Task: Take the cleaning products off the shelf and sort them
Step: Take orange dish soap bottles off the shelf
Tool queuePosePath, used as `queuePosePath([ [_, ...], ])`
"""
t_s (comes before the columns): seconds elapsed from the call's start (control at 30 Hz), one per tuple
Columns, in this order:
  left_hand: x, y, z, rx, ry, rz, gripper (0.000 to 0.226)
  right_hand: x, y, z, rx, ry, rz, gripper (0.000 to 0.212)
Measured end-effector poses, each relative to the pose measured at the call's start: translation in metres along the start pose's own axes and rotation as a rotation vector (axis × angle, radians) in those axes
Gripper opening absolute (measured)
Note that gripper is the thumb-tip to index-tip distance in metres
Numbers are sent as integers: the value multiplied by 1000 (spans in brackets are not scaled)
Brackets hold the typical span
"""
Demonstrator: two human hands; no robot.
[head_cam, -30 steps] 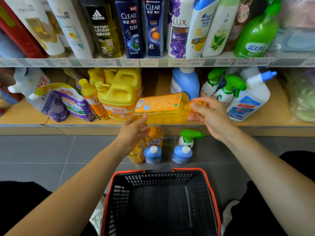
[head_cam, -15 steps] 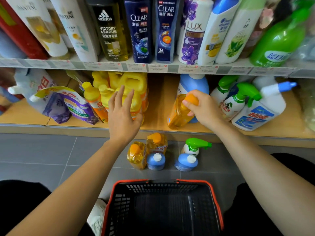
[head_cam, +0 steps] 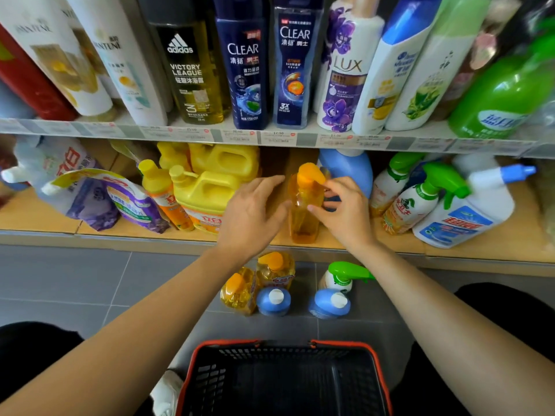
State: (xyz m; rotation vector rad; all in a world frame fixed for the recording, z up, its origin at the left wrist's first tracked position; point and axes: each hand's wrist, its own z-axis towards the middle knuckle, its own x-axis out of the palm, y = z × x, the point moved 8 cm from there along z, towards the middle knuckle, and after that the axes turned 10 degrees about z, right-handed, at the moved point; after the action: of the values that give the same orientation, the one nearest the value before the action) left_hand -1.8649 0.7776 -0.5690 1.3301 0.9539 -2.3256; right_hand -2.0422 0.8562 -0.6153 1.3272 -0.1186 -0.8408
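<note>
**Item in hand:** orange bottle (head_cam: 304, 211), clear plastic with an orange pump cap, holding amber liquid. It stands upright near the front edge of the lower shelf (head_cam: 39, 217), between the yellow jugs (head_cam: 210, 190) to its left and a blue bottle (head_cam: 348, 169) behind and to its right.

**Right hand** (head_cam: 345, 214): grasping the orange bottle, thumb on its front, fingers curled at the neck below the cap.

**Left hand** (head_cam: 252, 217): released, fingers extended, just beside the bottle's left side.

**On the floor, near side of the shelf:**
- two orange-capped bottles (head_cam: 237, 291) of the same amber liquid
- two blue bottles with white caps (head_cam: 273, 300)
- one green-trigger spray (head_cam: 341, 277)

**Nearest:** black mesh basket (head_cam: 300, 355) with an orange rim.

**Lower shelf, other stock:**
- refill pouches (head_cam: 90, 196) at far left
- trigger sprays (head_cam: 420, 202) at right

**Change from half a second ago:** the orange bottle was tilted, gripped at the cap by the right hand, and is now upright. The left hand, then raised before the yellow jugs, has moved right to the bottle. The floor group is unchanged.
</note>
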Motion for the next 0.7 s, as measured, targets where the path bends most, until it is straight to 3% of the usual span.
queuePosePath([
  [0.13,21,2,29,-183,86,-189,60,25,-7,-10,78,144,246,54],
  [0.2,20,9,36,-210,66,-195,59,32,-12,-15,102,103,266,60],
  [0.3,15,7,39,-142,31,-102,44,26,-19,-13,95,2,203,77],
  [0.43,20,-4,40,-36,46,-82,35,38,-28,-5,157,142,186,103],
  [0.57,22,7,39,64,149,-175,41,40,-21,0,49,98,6,81],
  [0.7,22,17,43,104,251,-238,42,40,-21,3,42,78,-23,80],
])
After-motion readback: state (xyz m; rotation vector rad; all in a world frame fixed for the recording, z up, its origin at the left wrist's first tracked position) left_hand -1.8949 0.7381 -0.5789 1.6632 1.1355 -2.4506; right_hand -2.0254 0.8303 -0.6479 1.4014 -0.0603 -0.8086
